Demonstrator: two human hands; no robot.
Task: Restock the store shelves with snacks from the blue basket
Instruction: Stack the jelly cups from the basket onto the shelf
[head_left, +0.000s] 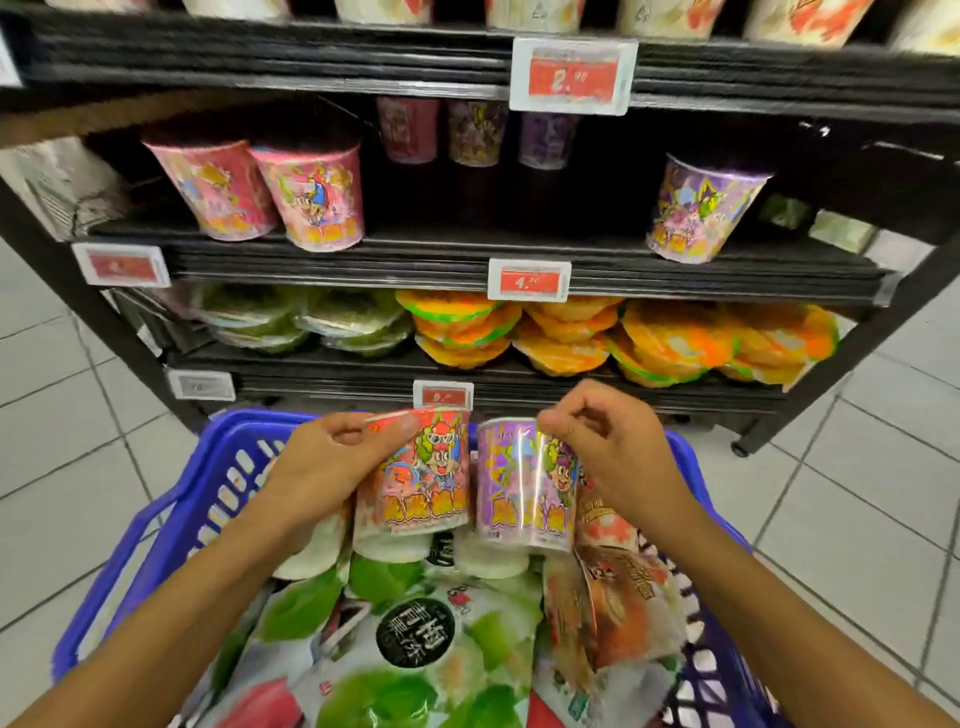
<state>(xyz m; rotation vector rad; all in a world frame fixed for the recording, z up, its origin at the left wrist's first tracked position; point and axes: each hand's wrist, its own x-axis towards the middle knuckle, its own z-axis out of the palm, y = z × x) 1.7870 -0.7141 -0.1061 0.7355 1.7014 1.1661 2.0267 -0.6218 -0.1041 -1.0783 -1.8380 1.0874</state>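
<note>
"Head view is showing both hands over the basket (171, 499). What is each grip doing?" Ana is asking.

Ben: The left hand (322, 462) is grasping a pink cup (415, 478) near its rim, with the fingers curling around the top. The right hand (618, 452) is pinching a purple cup (519, 488) at the rim in the same way. Both cups are hanging side by side, low over the green bags (415, 649) in the basket. Whether their bases are touching anything below, I cannot tell.

Ana: How is the long axis lying?

Ben: Each cup is standing nearly upright, with the rim pointing up toward the shelf (441, 254) and the base pointing down to the basket. So the grips are sitting at the top end and the bases are hanging free.

Ana: And which way is the place lying from the grips?

Ben: Up and forward. The stocked pink cups (260, 197) are standing on the left part of the shelf and the stocked purple cup (701, 208) on the right part, with bare shelf front between them. I am judging that the left hand is working nearer the pink side and the right hand nearer the purple side, so the arms are not needing to cross.
</note>
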